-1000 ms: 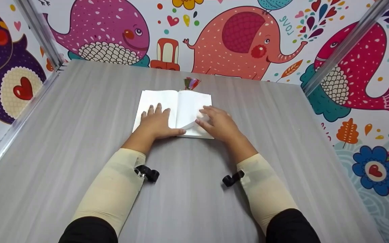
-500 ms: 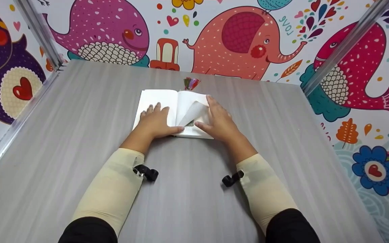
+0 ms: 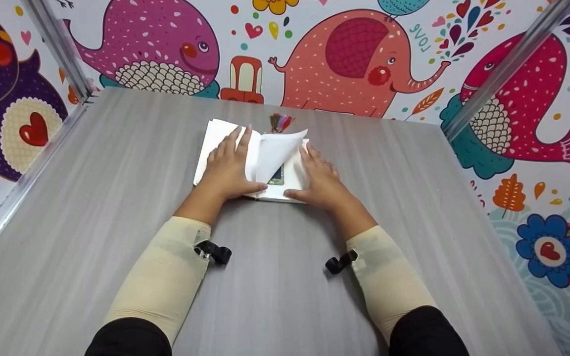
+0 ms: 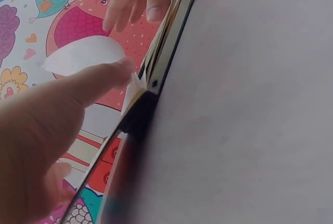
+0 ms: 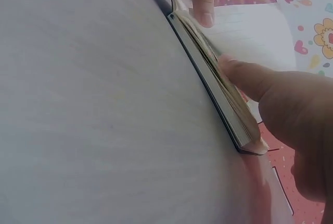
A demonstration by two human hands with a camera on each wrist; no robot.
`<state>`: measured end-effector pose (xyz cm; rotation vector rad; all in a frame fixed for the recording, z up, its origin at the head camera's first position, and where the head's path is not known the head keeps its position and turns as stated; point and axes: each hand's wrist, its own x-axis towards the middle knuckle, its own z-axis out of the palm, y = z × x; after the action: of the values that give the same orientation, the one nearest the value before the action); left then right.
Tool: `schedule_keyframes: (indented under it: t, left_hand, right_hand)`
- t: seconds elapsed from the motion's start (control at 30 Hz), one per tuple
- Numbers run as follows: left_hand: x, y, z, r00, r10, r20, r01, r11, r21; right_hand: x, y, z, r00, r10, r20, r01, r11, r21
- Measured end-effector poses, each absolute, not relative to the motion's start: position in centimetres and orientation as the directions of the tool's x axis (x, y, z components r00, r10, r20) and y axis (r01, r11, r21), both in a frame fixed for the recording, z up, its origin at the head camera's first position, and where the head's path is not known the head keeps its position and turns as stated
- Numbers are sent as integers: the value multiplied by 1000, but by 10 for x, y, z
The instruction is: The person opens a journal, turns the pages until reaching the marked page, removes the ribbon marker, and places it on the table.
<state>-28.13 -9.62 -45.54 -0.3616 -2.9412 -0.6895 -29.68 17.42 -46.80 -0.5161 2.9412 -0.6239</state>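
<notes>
An open book (image 3: 219, 129) with white pages lies on the table, its left half tilted up a little. My left hand (image 3: 226, 165) rests on the left half with fingers stretched and spread. Over on the right page lies my right hand (image 3: 322, 178), its fingers extended and its thumb near the lower edge. Between the hands a page (image 3: 279, 147) stands lifted, its outer edge curling upward. Under it shows part of a dark picture (image 3: 278, 176) with a patterned border. In the right wrist view, my right thumb (image 5: 250, 75) touches the page edges of the book.
A multicoloured tassel (image 3: 281, 122) lies just beyond the book's top edge. The grey table (image 3: 275, 287) extends around it. Cartoon-printed walls (image 3: 349, 59) with metal corner posts (image 3: 507, 69) border the back and sides.
The page has risen from the right side toward the left, uncovering more of the picture. The book's left half has tilted up, and the left fingers have moved up. The right fingers have straightened.
</notes>
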Motion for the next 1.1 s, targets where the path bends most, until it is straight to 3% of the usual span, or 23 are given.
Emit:
schedule_keyframes:
  t: [0.23, 0.57, 1.1]
  left_hand:
    - [-281, -95, -452, -939, 229, 257, 315, 872, 375]
    - [-279, -96, -445, -935, 244, 259, 314, 909, 276]
    - [-277, -95, -439, -943, 245, 225, 292, 933, 209]
  right_hand:
    - [-294, 176, -468, -907, -410, -99, -360, 874, -326]
    - [-295, 175, -469, -878, -446, -177, -394, 880, -265]
    - [-295, 176, -468, -851, -468, -238, -401, 873, -278]
